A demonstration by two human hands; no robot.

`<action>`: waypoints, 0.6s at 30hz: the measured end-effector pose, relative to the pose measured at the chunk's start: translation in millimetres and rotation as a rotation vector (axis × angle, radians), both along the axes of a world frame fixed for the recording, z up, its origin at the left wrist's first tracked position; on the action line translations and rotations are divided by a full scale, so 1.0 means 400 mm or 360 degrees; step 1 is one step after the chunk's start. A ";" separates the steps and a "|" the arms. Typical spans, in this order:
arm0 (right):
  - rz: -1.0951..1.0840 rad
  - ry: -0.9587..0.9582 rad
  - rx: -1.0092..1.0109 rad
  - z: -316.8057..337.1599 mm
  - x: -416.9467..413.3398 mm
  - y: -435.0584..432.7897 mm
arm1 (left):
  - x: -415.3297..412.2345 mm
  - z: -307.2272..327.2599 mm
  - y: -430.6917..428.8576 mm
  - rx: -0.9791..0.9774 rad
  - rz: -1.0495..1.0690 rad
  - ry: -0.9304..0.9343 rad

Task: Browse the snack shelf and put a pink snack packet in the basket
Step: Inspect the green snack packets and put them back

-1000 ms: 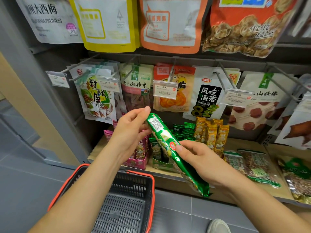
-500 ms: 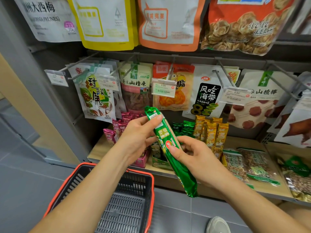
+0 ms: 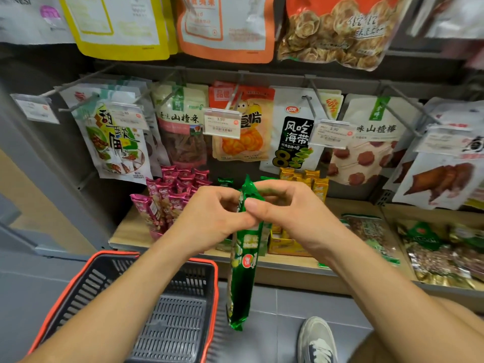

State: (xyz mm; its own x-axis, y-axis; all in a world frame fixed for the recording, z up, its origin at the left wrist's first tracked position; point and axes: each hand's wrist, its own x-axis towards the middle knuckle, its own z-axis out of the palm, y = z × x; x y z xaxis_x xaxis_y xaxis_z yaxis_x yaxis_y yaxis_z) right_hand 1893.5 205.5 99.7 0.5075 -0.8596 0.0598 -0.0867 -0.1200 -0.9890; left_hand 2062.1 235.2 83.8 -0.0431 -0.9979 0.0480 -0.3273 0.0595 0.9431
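A long green snack packet [image 3: 245,273] hangs upright in front of the shelf, its lower end over the floor beside the basket. My left hand [image 3: 209,218] and my right hand [image 3: 290,213] both pinch its top end, thumbs nearly touching. Pink snack packets [image 3: 172,189] stand in a display box on the wooden shelf, just left of my left hand. A grey basket with an orange rim [image 3: 209,284] sits on the floor under my left forearm; nothing shows inside it.
Yellow packets [image 3: 311,182] and more green ones stand behind my hands. Flat nut bags [image 3: 432,247] lie on the shelf at right. Bags hang on pegs with price tags [image 3: 222,123] above. My shoe [image 3: 317,341] is on the grey floor.
The green packet has swung from slanted to hanging upright. My right hand has moved up from the packet's middle to its top end, beside my left hand. The view has tilted down.
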 end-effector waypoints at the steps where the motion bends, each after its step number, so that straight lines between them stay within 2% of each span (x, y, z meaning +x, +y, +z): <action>1: -0.0061 -0.0002 -0.0028 -0.003 0.001 0.000 | -0.004 0.000 0.000 -0.0018 -0.0009 -0.0021; 5: -0.0243 -0.0036 -0.0052 -0.009 0.000 -0.005 | -0.013 -0.017 -0.005 0.0011 -0.0082 -0.0051; 7: -0.0358 -0.0131 -0.0018 -0.004 -0.014 -0.017 | -0.015 -0.032 -0.010 0.0087 -0.0107 -0.0142; 10: -0.0469 -0.0261 0.0043 0.001 -0.033 -0.028 | -0.023 -0.047 -0.008 0.0102 -0.0143 -0.0120; 15: -0.0301 -0.0281 0.0265 -0.005 -0.046 -0.032 | -0.018 -0.046 -0.004 -0.0033 -0.0132 -0.0340; 18: -0.0243 -0.0044 0.0326 -0.012 -0.048 -0.025 | -0.020 -0.055 -0.003 -0.0116 -0.0063 -0.0527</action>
